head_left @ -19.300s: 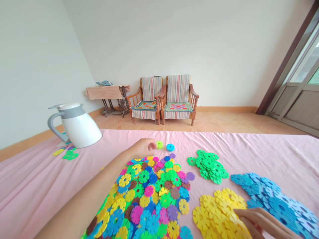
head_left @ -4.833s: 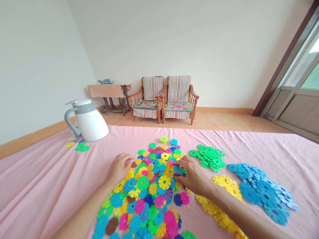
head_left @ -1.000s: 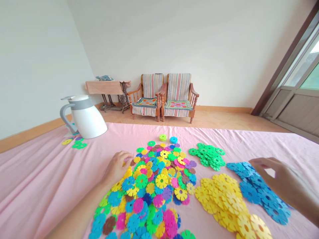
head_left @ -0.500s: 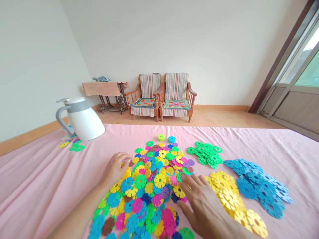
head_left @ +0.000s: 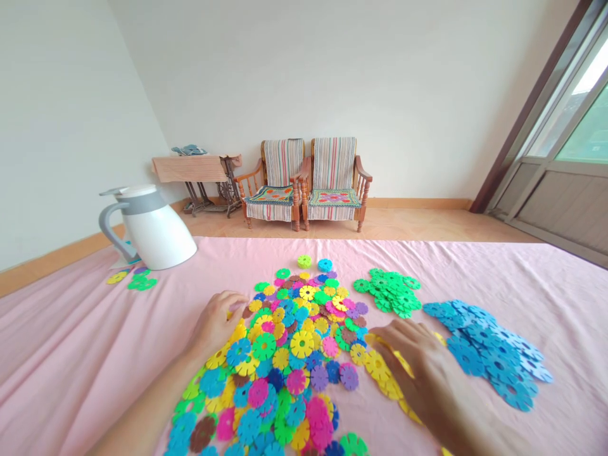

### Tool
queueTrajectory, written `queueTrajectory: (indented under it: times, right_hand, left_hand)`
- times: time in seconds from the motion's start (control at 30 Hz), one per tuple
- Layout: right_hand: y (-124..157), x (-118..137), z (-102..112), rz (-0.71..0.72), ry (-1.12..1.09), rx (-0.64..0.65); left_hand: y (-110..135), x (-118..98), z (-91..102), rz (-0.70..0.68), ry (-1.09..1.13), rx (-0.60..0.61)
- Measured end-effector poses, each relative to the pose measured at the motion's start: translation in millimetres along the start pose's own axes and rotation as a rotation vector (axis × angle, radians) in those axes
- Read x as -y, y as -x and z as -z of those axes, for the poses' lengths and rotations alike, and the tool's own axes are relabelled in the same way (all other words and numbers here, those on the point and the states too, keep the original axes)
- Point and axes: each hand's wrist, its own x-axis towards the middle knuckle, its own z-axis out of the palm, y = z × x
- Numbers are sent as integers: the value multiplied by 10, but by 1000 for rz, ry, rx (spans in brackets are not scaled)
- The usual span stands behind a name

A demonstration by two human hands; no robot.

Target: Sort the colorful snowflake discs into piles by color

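Observation:
A heap of mixed-colour plastic snowflake discs (head_left: 303, 344) spreads over the pink cloth in front of me. At its left edge rests my left hand (head_left: 219, 320), fingers curled, with a bit of yellow disc (head_left: 230, 314) showing at the fingertips. My right hand (head_left: 418, 358) is bent over the pile of yellow snowflake discs (head_left: 377, 367), covering most of it. A yellow snowflake disc (head_left: 403, 364) shows between its thumb and fingers. Right of that hand lies a blue snowflake disc pile (head_left: 498, 364); beyond it is a green one (head_left: 392, 291).
A white and grey jug (head_left: 159, 231) stands at the back left of the pink cloth (head_left: 95, 354), with a few discs (head_left: 142, 282) beside it. Light green (head_left: 304, 261) and light blue discs (head_left: 325, 265) sit behind the heap. Two wooden armchairs (head_left: 304, 183) stand against the wall.
My right hand has moved right, from the heap's edge to the yellow pile, and a yellow disc has gone from the heap there. My left hand stays in place.

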Motion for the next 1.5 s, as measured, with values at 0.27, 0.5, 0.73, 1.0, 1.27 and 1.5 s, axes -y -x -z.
queueTrajectory:
  times: [0.27,0.5,0.73,1.0,1.27,1.5]
  right_hand:
    - [365,-793,283,-206,185,62]
    - [-32,-157,93,-83,-6,299]
    - [-367,63,-76,-97,30,492]
    - [-222,301,-317,-124,-195,468]
    - [-315,700,-259,-83,-466,476]
    - [-577,705,-432,-42,-381,300]
  left_hand:
    - [-2,-15,1,-4,-16,-4]
    - [4,26,-2,-19,-12,-6]
    - [20,19,20,21,13,-8]
    - [14,13,-1,-9,11,-23]
    - [15,-81,51,-5,7,-5]
    - [20,-81,52,-12,4,-3]
